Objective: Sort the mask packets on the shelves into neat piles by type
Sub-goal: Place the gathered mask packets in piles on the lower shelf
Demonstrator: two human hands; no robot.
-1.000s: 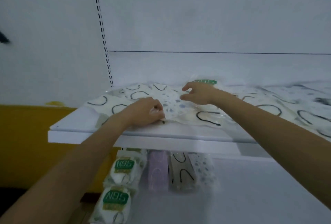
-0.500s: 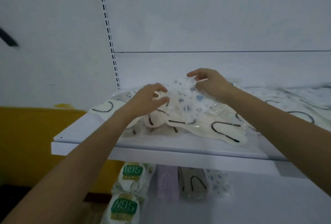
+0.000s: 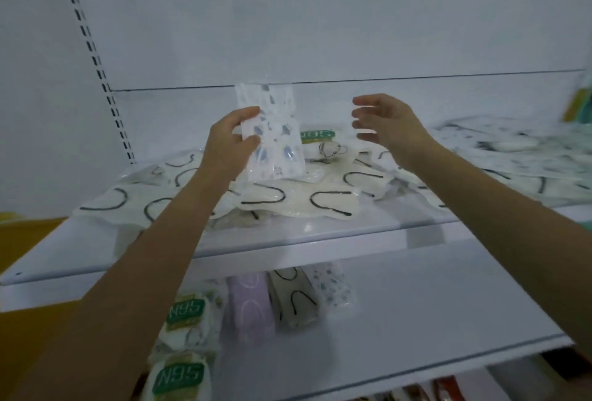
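White upper shelf (image 3: 320, 231) is mostly left jumbled tbh, few piles (image 3: 250, 307) begun below; one spotted packet (image 3: 276, 144) is pinched above the heap (image 3: 288, 199) by the left hand (image 3: 229, 147), right hand (image 3: 389, 125) held open, empty.

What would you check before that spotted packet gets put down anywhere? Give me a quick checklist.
1. Grip: ok, the left hand pinches the spotted packet by its left edge.
2. Right hand free: ok, open and touching nothing.
3. Matching pile exists: ok, a spotted pile lies rightmost in the row on the lower shelf.
4. Only one packet pinched: cannot tell.
5. Packet's bottom edge clear of the heap on the upper shelf: cannot tell.
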